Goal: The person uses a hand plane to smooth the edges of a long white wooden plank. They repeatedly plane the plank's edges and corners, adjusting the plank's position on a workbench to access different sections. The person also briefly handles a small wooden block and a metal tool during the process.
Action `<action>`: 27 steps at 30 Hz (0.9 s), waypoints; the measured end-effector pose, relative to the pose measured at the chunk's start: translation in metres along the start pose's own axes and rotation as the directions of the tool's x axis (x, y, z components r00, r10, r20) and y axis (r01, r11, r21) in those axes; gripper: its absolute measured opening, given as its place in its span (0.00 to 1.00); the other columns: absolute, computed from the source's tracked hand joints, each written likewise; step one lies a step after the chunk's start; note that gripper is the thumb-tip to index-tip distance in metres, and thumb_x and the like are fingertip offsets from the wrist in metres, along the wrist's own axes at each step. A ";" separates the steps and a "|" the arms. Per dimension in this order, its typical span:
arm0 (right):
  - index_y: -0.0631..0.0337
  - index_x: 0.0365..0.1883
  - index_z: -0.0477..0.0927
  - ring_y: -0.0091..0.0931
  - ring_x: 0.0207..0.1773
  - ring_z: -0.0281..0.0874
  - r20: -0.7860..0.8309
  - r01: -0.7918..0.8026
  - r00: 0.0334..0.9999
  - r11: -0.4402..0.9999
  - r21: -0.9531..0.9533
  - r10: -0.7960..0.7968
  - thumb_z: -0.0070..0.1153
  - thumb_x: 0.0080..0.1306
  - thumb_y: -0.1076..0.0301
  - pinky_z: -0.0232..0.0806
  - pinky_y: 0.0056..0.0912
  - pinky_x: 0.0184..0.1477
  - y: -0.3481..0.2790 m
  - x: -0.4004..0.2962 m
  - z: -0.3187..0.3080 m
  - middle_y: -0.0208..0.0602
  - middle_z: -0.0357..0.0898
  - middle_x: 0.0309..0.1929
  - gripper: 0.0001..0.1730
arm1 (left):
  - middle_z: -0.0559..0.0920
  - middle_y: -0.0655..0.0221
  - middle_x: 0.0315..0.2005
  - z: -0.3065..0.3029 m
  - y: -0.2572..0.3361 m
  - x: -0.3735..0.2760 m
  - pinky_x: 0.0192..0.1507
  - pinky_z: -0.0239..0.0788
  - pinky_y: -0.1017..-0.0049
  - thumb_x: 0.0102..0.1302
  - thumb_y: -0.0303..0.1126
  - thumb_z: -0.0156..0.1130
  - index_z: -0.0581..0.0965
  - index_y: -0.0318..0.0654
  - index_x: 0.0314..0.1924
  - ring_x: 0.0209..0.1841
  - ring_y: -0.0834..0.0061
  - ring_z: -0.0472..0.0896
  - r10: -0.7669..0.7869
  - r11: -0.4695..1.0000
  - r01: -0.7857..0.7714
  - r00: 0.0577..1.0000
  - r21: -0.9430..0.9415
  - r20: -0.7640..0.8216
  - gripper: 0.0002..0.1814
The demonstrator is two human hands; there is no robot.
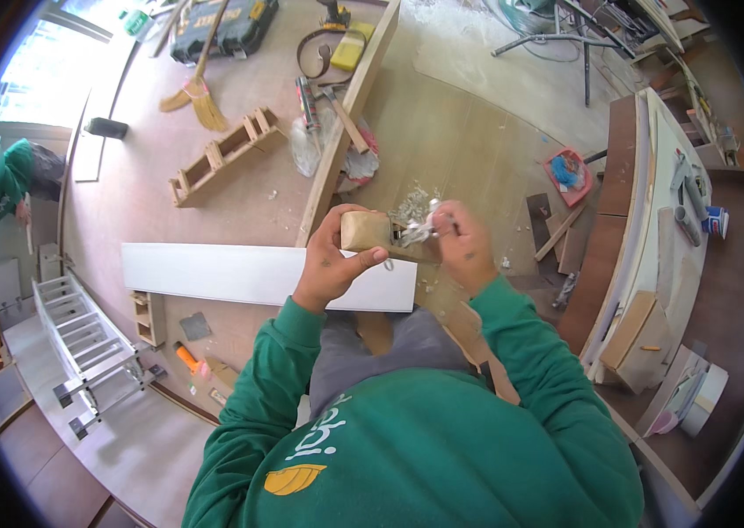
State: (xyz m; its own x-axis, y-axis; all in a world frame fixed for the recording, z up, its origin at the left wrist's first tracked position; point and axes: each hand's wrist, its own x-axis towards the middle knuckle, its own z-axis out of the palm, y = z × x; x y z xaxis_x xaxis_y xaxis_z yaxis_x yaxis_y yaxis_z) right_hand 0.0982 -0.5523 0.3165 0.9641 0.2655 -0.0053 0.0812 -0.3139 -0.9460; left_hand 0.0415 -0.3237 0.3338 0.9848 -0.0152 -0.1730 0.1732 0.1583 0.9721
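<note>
My left hand [339, 261] grips a light wooden block [365, 231], probably the body of a hand plane, with the thumb along its near edge. Pale curled shavings [419, 231] stick out at the block's right end. There my right hand [463, 244] is closed on something small and whitish, blurred and partly hidden by the fingers; what it is I cannot tell. More wood shavings [415, 203] lie on the floor just beyond. Below my left hand is a long white board [214, 274], reaching under my wrist towards my lap.
A long wooden beam [345, 125] runs away from me, with a hammer [345, 119] and a sealant tube [307, 102] beside it. A slotted wooden frame [227, 155] lies left. An aluminium ladder [85, 330] is at the lower left. Another person [12, 178] bends at the far left.
</note>
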 end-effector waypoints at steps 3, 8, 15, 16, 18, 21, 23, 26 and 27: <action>0.62 0.42 0.78 0.25 0.36 0.80 -0.118 -0.071 0.986 0.940 0.335 0.117 0.55 0.79 0.65 0.74 0.31 0.44 -0.022 0.003 -0.040 0.32 0.81 0.38 0.09 | 0.82 0.62 0.56 0.016 0.026 -0.001 0.59 0.74 0.71 0.60 0.34 0.80 0.71 0.35 0.61 0.57 0.73 0.80 -0.009 1.000 0.009 1.000 -0.001 -0.001 0.34; 0.62 0.45 0.77 0.25 0.38 0.81 -0.110 -0.017 0.978 0.591 0.806 0.179 0.54 0.79 0.66 0.75 0.30 0.43 -0.079 0.011 -0.088 0.32 0.79 0.39 0.08 | 0.81 0.59 0.61 0.026 0.074 -0.009 0.65 0.70 0.69 0.59 0.40 0.81 0.72 0.34 0.61 0.60 0.70 0.80 0.015 0.999 -0.013 0.999 0.040 -0.035 0.36; 0.62 0.43 0.78 0.23 0.38 0.79 -0.137 0.073 0.989 0.650 0.756 0.048 0.57 0.78 0.65 0.74 0.28 0.45 -0.119 0.005 -0.136 0.31 0.79 0.37 0.09 | 0.80 0.59 0.63 0.032 0.099 -0.003 0.67 0.69 0.69 0.60 0.36 0.80 0.70 0.35 0.63 0.62 0.70 0.78 0.142 0.979 -0.144 0.990 0.143 0.027 0.36; 0.62 0.43 0.78 0.23 0.38 0.79 -0.110 0.042 0.993 0.704 0.709 0.051 0.56 0.78 0.66 0.74 0.27 0.46 -0.118 0.005 -0.141 0.30 0.79 0.36 0.08 | 0.80 0.60 0.63 0.033 0.102 -0.002 0.66 0.69 0.69 0.60 0.33 0.79 0.71 0.35 0.63 0.62 0.71 0.78 0.149 0.982 -0.152 0.988 0.111 0.040 0.35; 0.63 0.41 0.79 0.23 0.38 0.79 -0.103 0.009 0.993 0.837 0.548 0.057 0.57 0.77 0.65 0.74 0.28 0.47 -0.097 0.009 -0.149 0.30 0.79 0.35 0.09 | 0.80 0.60 0.63 0.037 0.110 0.001 0.66 0.70 0.71 0.61 0.32 0.79 0.71 0.35 0.63 0.62 0.73 0.78 0.169 0.983 -0.172 0.984 0.065 0.060 0.34; 0.64 0.43 0.81 0.25 0.40 0.79 -0.023 -0.105 0.994 0.984 0.145 0.109 0.59 0.75 0.62 0.74 0.32 0.50 -0.072 0.009 -0.159 0.32 0.80 0.35 0.12 | 0.80 0.60 0.62 0.042 0.119 0.002 0.64 0.70 0.71 0.62 0.35 0.78 0.71 0.35 0.63 0.61 0.73 0.78 0.191 0.980 -0.193 0.980 0.045 0.055 0.34; 0.64 0.45 0.83 0.27 0.41 0.79 -0.037 0.003 0.999 0.985 -0.171 -0.009 0.61 0.73 0.59 0.74 0.34 0.52 -0.051 0.007 -0.162 0.34 0.82 0.37 0.15 | 0.81 0.60 0.61 0.041 0.123 0.003 0.63 0.71 0.71 0.63 0.37 0.78 0.71 0.34 0.63 0.60 0.73 0.79 0.190 0.980 -0.191 0.981 0.059 0.036 0.34; 0.63 0.49 0.84 0.30 0.43 0.79 -0.082 0.208 0.965 0.920 -0.333 -0.248 0.63 0.72 0.54 0.73 0.35 0.53 -0.032 0.004 -0.163 0.37 0.83 0.40 0.20 | 0.84 0.62 0.53 0.054 0.138 0.004 0.58 0.74 0.72 0.63 0.39 0.77 0.74 0.33 0.60 0.54 0.74 0.81 0.168 0.975 -0.164 0.986 0.147 -0.019 0.30; 0.63 0.51 0.83 0.31 0.43 0.79 -0.088 0.171 0.978 0.969 -0.179 -0.188 0.63 0.72 0.53 0.72 0.35 0.53 -0.042 0.009 -0.159 0.38 0.84 0.41 0.21 | 0.84 0.63 0.51 0.057 0.140 0.007 0.56 0.74 0.72 0.63 0.40 0.77 0.75 0.33 0.58 0.52 0.75 0.82 0.152 0.967 -0.140 0.988 0.211 -0.042 0.29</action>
State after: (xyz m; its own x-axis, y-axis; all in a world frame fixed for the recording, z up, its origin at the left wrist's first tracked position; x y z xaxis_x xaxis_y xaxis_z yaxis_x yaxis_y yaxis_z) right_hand 0.1434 -0.6814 0.4077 0.9499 0.2389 0.2015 0.2884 -0.4216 -0.8597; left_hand 0.0731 -0.3582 0.4774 0.9983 0.0507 -0.0302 0.0328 -0.0530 0.9981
